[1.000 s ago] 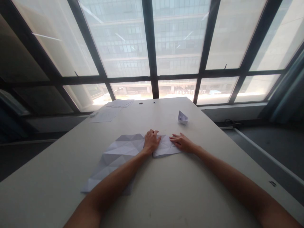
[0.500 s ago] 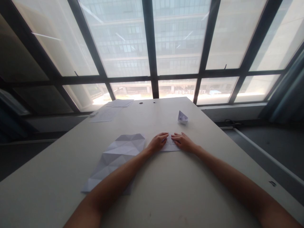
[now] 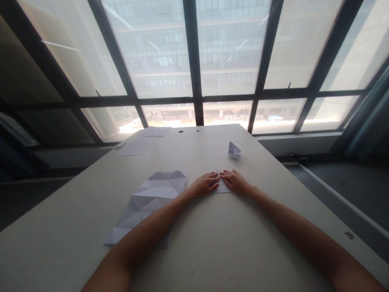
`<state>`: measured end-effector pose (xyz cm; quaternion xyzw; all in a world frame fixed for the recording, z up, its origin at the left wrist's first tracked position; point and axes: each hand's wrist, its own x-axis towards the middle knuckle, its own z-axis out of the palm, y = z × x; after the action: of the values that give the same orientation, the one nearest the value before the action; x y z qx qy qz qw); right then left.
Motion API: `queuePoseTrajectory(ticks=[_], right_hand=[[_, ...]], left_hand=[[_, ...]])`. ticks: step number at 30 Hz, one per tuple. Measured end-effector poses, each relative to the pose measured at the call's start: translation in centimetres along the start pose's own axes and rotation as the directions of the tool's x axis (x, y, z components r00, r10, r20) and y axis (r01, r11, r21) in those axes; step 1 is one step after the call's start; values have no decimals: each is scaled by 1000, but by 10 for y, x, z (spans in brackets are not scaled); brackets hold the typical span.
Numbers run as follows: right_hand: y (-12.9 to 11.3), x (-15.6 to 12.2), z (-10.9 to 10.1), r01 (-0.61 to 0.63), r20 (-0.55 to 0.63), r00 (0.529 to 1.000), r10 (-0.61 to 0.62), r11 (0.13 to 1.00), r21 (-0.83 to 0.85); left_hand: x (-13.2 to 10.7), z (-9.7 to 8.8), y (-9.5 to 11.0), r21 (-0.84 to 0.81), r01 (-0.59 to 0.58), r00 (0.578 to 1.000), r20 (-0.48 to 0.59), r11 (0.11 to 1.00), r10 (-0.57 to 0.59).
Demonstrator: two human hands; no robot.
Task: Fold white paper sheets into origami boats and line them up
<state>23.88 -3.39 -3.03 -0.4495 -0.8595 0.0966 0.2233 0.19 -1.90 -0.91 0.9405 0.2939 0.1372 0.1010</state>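
A small folded sheet of white paper lies flat on the table, mostly covered by my hands. My left hand rests on its left part, fingers stretched out and pointing right. From the other side my right hand lies on the right part, its fingers extended towards the left ones. The fingertips of both hands nearly meet over the paper's middle. To the left, a large creased sheet of paper is spread out, partly hidden under my left forearm.
A folded paper piece stands farther back on the right of the white table. Flat paper sheets lie at the far left. A small dark object sits near the right edge. Windows rise behind the table.
My left hand has slid slightly to the right and flattened over the folded paper, covering more of its left side. My right hand has stayed almost in place.
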Motion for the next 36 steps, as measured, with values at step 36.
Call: queuePoseTrajectory(ticks=[36], right_hand=[[-2,-3,-6,17,156,988,-10,999,-45]], left_hand=[[0,4,-4,80,25,981,189,996,-40]])
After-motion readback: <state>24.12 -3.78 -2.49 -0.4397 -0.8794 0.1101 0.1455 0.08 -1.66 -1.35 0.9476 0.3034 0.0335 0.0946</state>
